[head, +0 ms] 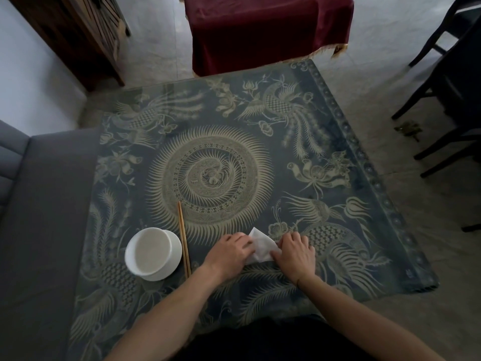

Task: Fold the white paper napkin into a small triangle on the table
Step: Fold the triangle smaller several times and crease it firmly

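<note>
From the head camera, a square table (pixel 338 142) fills the middle, covered in a dark blue cloth printed with pale birds, flowers and a sunburst ring at its centre. The floor around it is pale. A grey sofa (pixel 39 204) sits at the left, a dark red draped stand (pixel 260 29) at the far side, a wooden cabinet (pixel 78 35) in the far left corner and dark chairs (pixel 447 82) on the right.

The napkin (pixel 260 243) lies near the table's near edge, partly folded, one corner pointing away. The left hand (pixel 230 252) presses flat on its left side with fingers together; the right hand (pixel 294 252) presses on its right edge, fingers curled down.

A white bowl (pixel 153 254) stands at the left with chopsticks (pixel 184 243) just beside it.

No writing is readable.
</note>
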The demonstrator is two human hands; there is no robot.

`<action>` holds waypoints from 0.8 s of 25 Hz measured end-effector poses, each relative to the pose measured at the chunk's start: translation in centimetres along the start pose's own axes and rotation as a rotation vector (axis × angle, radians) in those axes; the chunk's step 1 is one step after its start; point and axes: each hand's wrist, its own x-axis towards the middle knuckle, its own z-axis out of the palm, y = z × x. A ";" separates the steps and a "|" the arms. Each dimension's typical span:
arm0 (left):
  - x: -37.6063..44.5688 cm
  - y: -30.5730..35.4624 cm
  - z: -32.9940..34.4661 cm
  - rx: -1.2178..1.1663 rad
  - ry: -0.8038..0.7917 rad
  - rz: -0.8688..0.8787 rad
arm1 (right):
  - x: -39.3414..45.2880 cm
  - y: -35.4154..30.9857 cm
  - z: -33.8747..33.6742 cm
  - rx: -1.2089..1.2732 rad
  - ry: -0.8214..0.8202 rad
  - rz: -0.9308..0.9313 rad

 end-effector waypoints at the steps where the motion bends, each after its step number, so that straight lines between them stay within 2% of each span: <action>1: -0.2 0.0 0.1 -0.006 0.006 0.004 | 0.0 -0.2 0.0 0.033 -0.002 0.011; 8: -1.1 -0.1 0.7 -0.055 0.012 0.001 | 0.7 -0.5 -0.2 0.125 -0.153 0.049; 12: -2.0 -0.1 1.0 -0.058 0.011 0.018 | 1.2 -0.3 -0.4 0.225 -0.159 0.064; 15: -2.4 0.1 1.2 -0.076 -0.044 0.002 | 2.4 -0.4 -1.4 0.250 -0.117 0.047; 20: -1.8 1.5 1.3 -0.084 -0.062 -0.018 | 3.4 -1.4 -2.6 0.110 0.043 -0.095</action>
